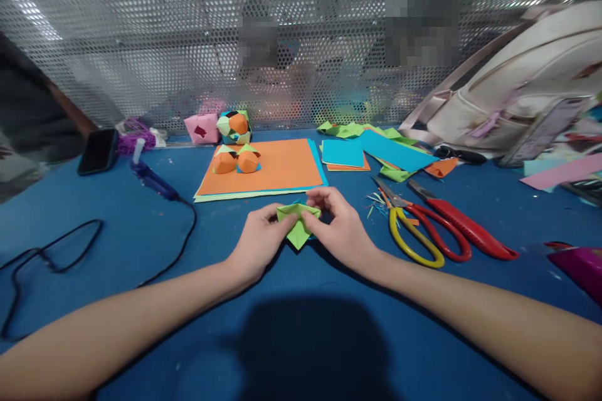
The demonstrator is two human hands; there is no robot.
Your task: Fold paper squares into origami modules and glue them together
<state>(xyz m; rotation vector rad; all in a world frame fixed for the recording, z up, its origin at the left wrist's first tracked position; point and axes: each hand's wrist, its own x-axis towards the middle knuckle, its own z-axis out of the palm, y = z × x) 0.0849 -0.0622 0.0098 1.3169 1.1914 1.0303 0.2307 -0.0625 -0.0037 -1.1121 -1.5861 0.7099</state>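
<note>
A green folded paper piece point(298, 235) with creases and a point toward me is held between both hands above the blue table. My left hand point(262, 239) grips its left side, thumb pressed on top. On its right side my right hand point(342, 232) pinches it with the thumb, the other fingers curled behind. A bit of blue paper shows at its far edge. Just beyond lies a stack of orange, blue and pale green sheets point(282, 169), bearing two small folded orange and green paper units point(248, 161).
Scissors with yellow and red handles point(416, 244) and a red-handled cutter point(475, 229) lie at right, near paper scraps. Blue squares point(343, 153) sit behind them. At left are a corded blue glue gun point(153, 180) and a phone point(98, 151). A backpack point(527, 75) stands back right.
</note>
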